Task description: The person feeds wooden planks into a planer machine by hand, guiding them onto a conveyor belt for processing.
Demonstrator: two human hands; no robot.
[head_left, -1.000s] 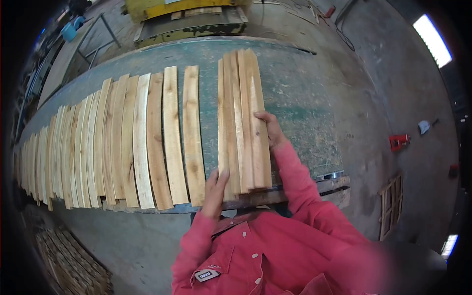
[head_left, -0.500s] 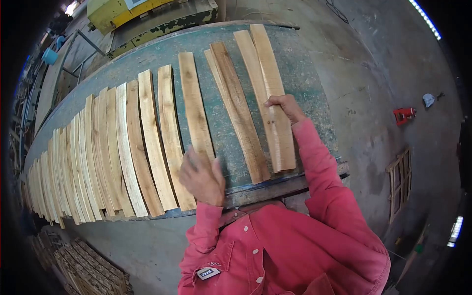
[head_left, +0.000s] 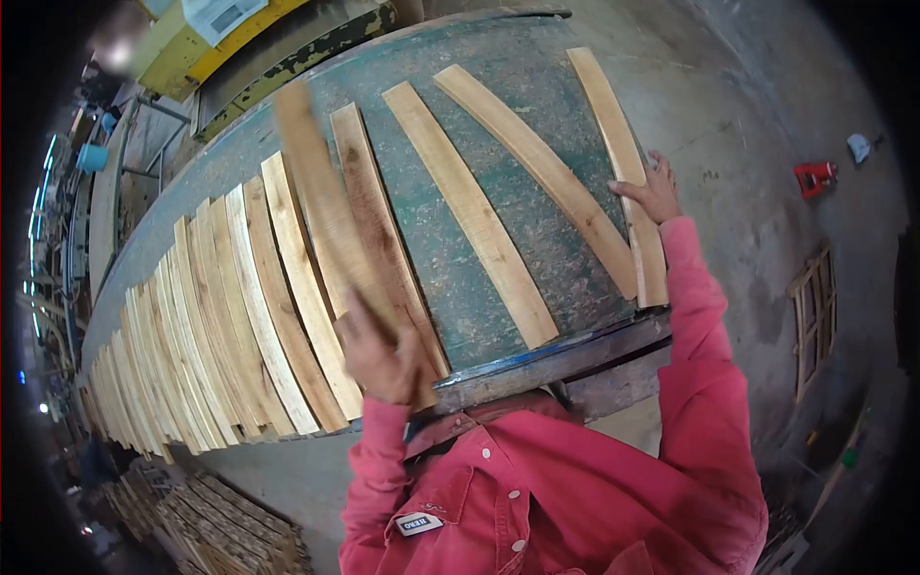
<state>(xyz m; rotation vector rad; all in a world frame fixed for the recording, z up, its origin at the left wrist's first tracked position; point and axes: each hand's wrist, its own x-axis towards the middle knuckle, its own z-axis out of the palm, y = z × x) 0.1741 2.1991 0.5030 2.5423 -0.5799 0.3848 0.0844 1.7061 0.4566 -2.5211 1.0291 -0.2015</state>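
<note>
My left hand (head_left: 379,356) is closed around the near part of a wooden slat (head_left: 321,182), which is smeared by motion and lies slantwise over its neighbours. Just right of it is a darker brown slat (head_left: 379,220). My right hand (head_left: 654,192) is at the table's right side, its thumb across a pale slat (head_left: 606,125) and its fingers by the outer edge. Another slat (head_left: 537,158) slants towards that one, their near ends close together. Between it and the brown slat lies a separate slat (head_left: 470,211).
A long row of slats (head_left: 206,326) covers the left of the worn green table (head_left: 498,316). Beyond the table stands a yellow machine (head_left: 177,53). More wood is stacked on the floor (head_left: 225,522) below. A red tool (head_left: 815,179) and a wooden frame (head_left: 813,311) lie at right.
The overlapping slats on the right have come apart and fanned out. My right hand has moved right with one slat. My left hand has closed on a slat and swung it aslant.
</note>
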